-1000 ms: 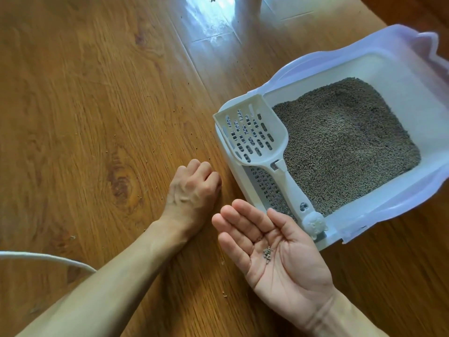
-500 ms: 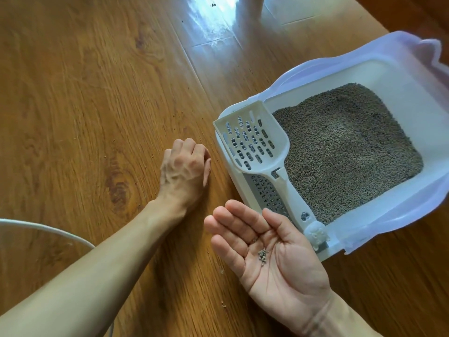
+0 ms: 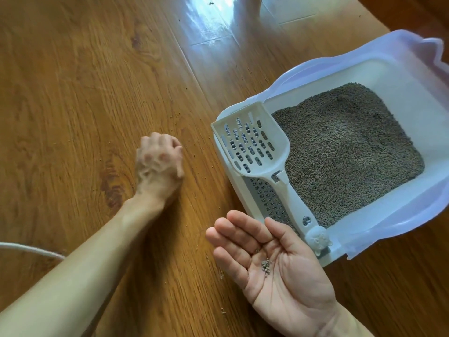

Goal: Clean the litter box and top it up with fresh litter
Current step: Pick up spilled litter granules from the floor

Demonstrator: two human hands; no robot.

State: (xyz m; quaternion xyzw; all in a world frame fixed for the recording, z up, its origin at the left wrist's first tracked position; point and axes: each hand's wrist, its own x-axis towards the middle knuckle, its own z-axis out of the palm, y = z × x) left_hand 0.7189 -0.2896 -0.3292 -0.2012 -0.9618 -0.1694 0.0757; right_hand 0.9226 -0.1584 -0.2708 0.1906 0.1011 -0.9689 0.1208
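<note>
A white litter box point(image 3: 398, 76) with a pale lilac rim sits on the wooden floor at the right, holding grey litter point(image 3: 345, 147). A white slotted scoop point(image 3: 255, 144) lies across its near-left corner, with the handle pointing toward me. My right hand point(image 3: 286, 276) is held flat, palm up, beside the scoop handle, with several litter grains point(image 3: 266, 265) resting in it. My left hand point(image 3: 159, 166) is blurred, knuckles up, with its fingers curled down on the floor to the left of the box. Its fingertips are hidden.
Loose litter grains point(image 3: 194, 156) are scattered over the floor point(image 3: 73, 93) between my left hand and the box. A thin white curved edge point(image 3: 29, 249) shows at the left border. A grey perforated step point(image 3: 267, 200) lies under the scoop handle.
My left hand has slid away from me and to the left across the floor. My right hand stays palm up with the grains in it.
</note>
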